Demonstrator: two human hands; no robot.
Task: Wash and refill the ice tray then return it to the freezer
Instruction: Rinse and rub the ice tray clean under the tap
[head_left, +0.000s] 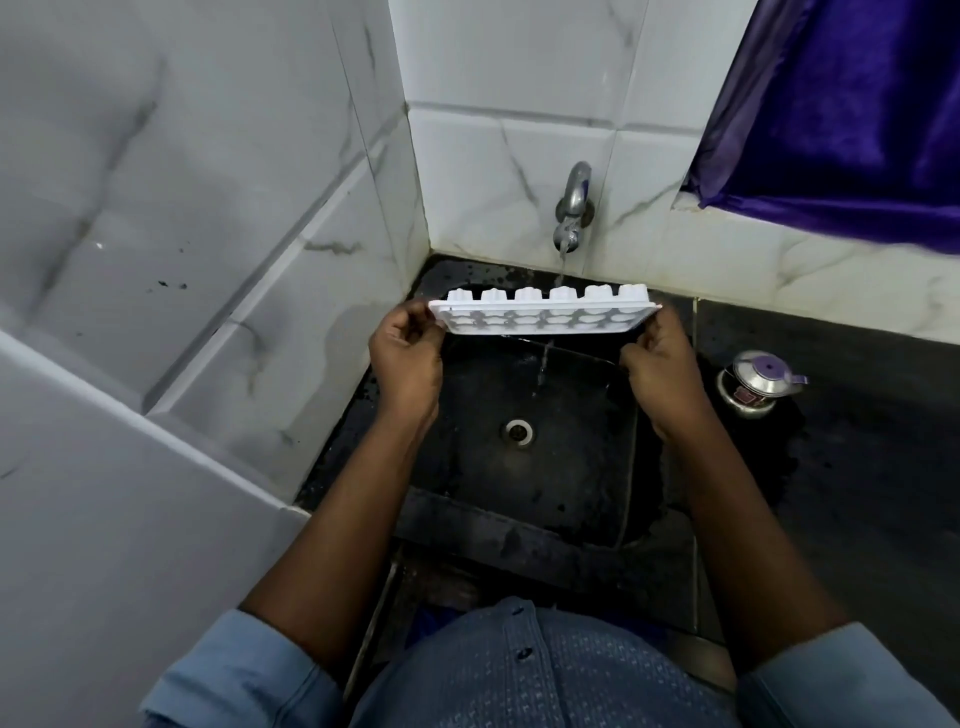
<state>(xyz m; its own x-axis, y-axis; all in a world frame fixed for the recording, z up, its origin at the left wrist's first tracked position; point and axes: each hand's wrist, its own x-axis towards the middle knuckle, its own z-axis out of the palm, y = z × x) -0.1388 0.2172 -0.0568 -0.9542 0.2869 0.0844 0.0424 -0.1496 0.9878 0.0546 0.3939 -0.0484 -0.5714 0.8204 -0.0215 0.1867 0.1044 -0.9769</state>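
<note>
— Holding what, and where?

— Holding the tray (545, 314) in the air above the sink (467, 395), toward its back edge and just under the tap (574, 208). Tilting it up on one long side, with the cells facing the camera and the cup bottoms pointing at the wall behind the sink.

— Gripping it how?

— Pinching one short end with the left hand (408, 358), over the sink's left side, fingers curled at the rim. Pinching the other short end with the right hand (662, 364), over the sink's right side, in the same way. Holding the hands well apart, with the whole tray between them.

— Running the tap?

— Running it, yes. Seeing a thin stream (562, 267) dropping onto the tray's upper edge, a little right of its middle. Also seeing water falling below the tray into the sink.

— Noticing anything inside the sink?

— Noticing a round drain (518, 432) at the sink's middle, and wet dark stone around it.

— Spotting anything nearby?

— Spotting a lidded steel pot (756, 387) on the dark worktop (857, 415), right of the sink and well apart from the tray. Spotting a purple curtain (841, 119) above and right of the sink. Seeing white marbled tiles (208, 208) behind and left of the sink. Wearing blue sleeves (244, 670), pushed up off the forearms, at the sink's near side.
</note>
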